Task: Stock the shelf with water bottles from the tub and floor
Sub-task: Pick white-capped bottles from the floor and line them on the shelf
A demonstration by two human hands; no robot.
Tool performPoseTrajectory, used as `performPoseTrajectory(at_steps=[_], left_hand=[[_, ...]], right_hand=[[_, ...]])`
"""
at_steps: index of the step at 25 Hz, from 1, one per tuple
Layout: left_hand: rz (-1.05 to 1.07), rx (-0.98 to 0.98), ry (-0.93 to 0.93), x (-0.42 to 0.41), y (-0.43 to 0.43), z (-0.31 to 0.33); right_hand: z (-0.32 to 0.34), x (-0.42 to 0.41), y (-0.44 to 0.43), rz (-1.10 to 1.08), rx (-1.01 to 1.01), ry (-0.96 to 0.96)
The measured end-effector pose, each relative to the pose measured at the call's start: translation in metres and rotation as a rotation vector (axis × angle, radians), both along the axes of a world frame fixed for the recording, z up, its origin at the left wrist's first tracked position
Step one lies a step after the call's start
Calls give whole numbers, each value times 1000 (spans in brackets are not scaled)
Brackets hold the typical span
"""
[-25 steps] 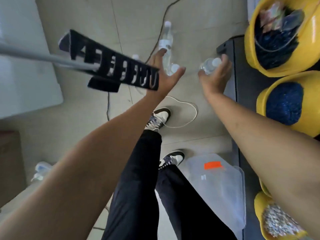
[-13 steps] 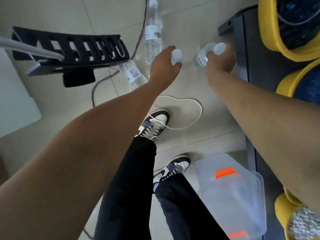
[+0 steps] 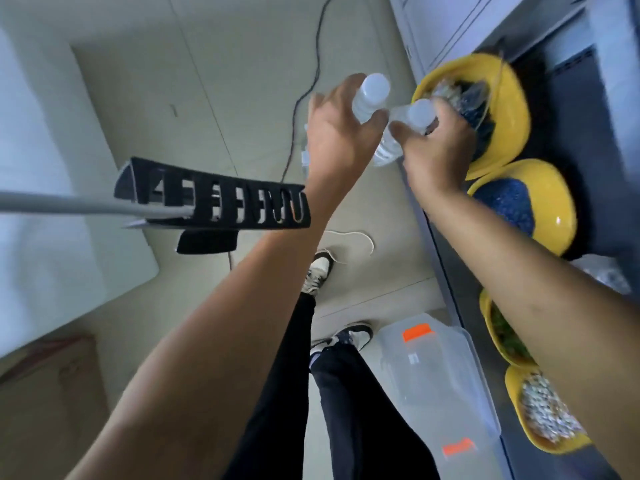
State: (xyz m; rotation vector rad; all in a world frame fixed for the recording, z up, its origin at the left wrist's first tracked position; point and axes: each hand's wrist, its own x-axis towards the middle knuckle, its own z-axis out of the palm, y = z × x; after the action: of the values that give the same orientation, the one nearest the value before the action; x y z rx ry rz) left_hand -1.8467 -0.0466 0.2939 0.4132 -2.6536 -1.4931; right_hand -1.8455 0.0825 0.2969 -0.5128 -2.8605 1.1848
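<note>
My left hand grips a clear water bottle with a white cap, held upright above the floor. My right hand grips a second clear water bottle with a white cap, right beside the first. Both bottles are raised near the dark shelf on the right. Part of another bottle shows on the floor behind my left wrist. The clear plastic tub with orange latches sits on the floor by my feet and looks empty.
Yellow bowls of blue and mixed small items fill the shelf on the right. A black slotted bracket on a grey pole juts in from the left. Cables run across the pale floor. A cardboard box stands at lower left.
My left hand closed on a bottle from the floor. Both hands rose with their bottles and swung right toward the shelf; the view tilted up with them.
</note>
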Motion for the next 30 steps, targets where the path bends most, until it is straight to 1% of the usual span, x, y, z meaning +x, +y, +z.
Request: performPoseTrajectory(at_steps=[4, 7, 10, 12, 15, 18, 21, 25, 28, 30], left_hand=[[-20, 16, 153, -3, 8, 184], [-32, 83, 254, 6, 22, 300], [-29, 135, 355, 18, 43, 404], [-78, 171, 430, 28, 62, 468], [-177, 270, 497, 35, 93, 531], [-289, 337, 477, 39, 128, 571], [-436, 395, 481, 37, 172, 592], [-653, 451, 383, 21, 227, 591], [-783, 455, 284, 4, 262, 579], [-874, 465, 292, -7, 282, 566]], right_hand=[[192, -6, 13, 1, 6, 101], [318, 5, 32, -35, -16, 223], [426, 21, 53, -42, -62, 326], [493, 38, 78, -64, -70, 401], [565, 63, 120, -72, -92, 480], [614, 85, 157, -42, -103, 490], [640, 99, 209, -61, -123, 465], [629, 107, 271, -221, -34, 391], [606, 108, 298, -227, 50, 376], [591, 105, 312, -224, 95, 378]])
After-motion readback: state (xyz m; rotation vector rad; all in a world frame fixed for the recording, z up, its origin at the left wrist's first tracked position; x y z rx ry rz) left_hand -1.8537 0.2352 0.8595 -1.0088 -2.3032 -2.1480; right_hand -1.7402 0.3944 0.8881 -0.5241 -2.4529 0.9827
